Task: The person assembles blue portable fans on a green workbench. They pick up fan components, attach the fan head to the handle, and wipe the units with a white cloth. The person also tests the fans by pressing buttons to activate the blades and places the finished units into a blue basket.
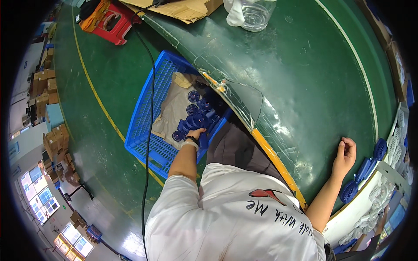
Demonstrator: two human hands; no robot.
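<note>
My left hand (194,133), with a dark band at its wrist, reaches down into a blue plastic basket (140,111). It closes on a blue handheld fan (199,121); the fingers are partly hidden among the fans. Several more blue fans (193,96) lie around it on brown paper (172,102) in the basket. Over the green tabletop (300,91), my right hand (345,153) is held with its fingers curled together, and nothing shows in them. Close to that hand, blue fans (365,168) stand along the table's right edge.
Beside the basket runs the table's worn yellow edge (274,154). A black cable (150,113) hangs across the basket. A clear jar (256,16) and cardboard (187,9) are on the far tabletop. A red stool (114,24) stands at the far left. White fans (394,145) line the right.
</note>
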